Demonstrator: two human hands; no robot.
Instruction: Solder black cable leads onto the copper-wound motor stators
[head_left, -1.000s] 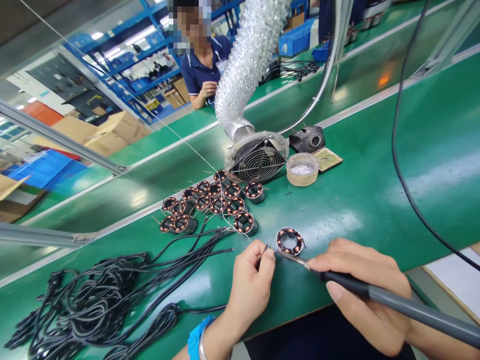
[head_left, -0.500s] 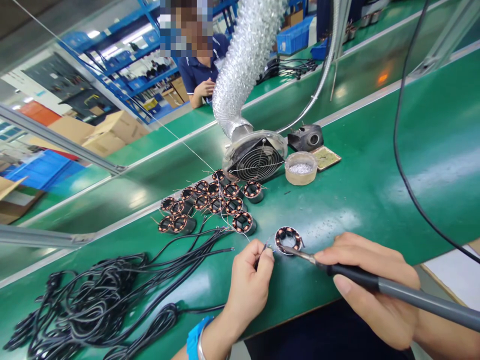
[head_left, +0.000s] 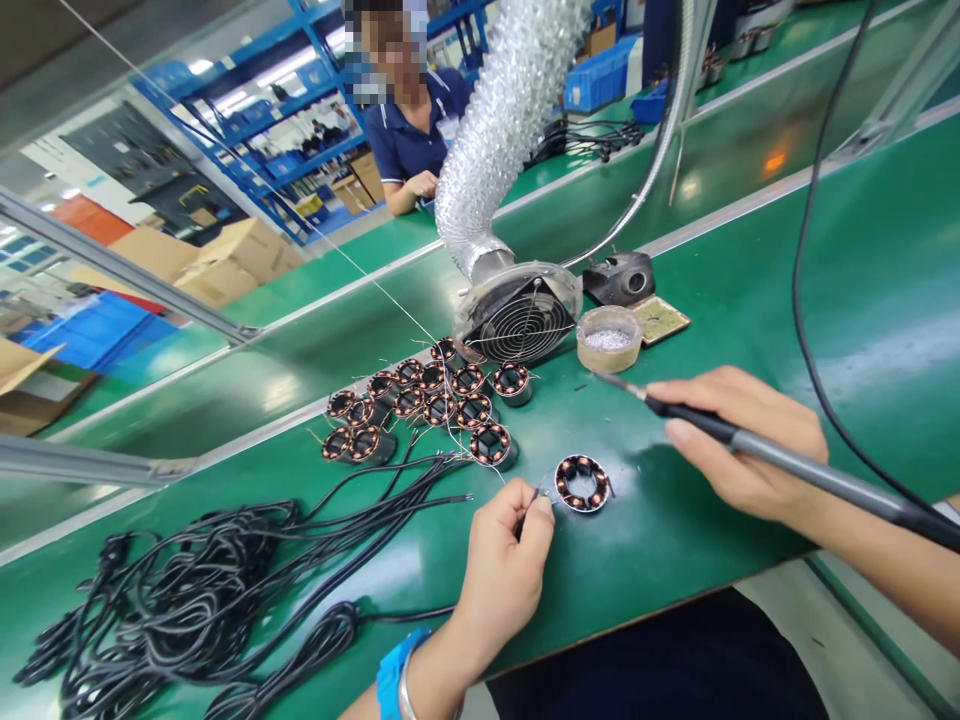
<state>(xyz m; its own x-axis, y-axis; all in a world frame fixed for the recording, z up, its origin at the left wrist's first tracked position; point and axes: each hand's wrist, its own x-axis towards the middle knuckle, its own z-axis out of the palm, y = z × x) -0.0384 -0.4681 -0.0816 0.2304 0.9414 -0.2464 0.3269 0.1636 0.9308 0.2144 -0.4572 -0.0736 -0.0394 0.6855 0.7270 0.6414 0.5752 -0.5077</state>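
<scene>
Green-matted bench (head_left: pixel 750 300) on a factory line, blue shelving and cardboard boxes behind. Left hand (head_left: pixel 501 570), blue band at the wrist, rests on the mat with thumb and fingers pinched shut on the end of a thin wire (head_left: pixel 534 497), just beside a single copper-wound stator (head_left: pixel 581 483) lying flat on the mat near the front edge. Right hand (head_left: pixel 739 440) closed around the dark grip of a soldering iron (head_left: pixel 750 440), held above the mat; its tip (head_left: pixel 604 378) is clear of the stator and points toward a round tub (head_left: pixel 608 340) of silvery material, just short of it. Behind the tub: a small yellowish pad (head_left: pixel 658 318) and a dark holder (head_left: pixel 622 277). Fume extractor (head_left: pixel 521 320) with wire grille on a ribbed silver hose (head_left: pixel 510 110) sits just left of the tub. Cluster of further stators (head_left: pixel 420 400) in front of the extractor. Tangle of black leads (head_left: pixel 202 600) lies left of the left hand. Another person (head_left: pixel 416 130) in a dark blue shirt sits at the far side.
</scene>
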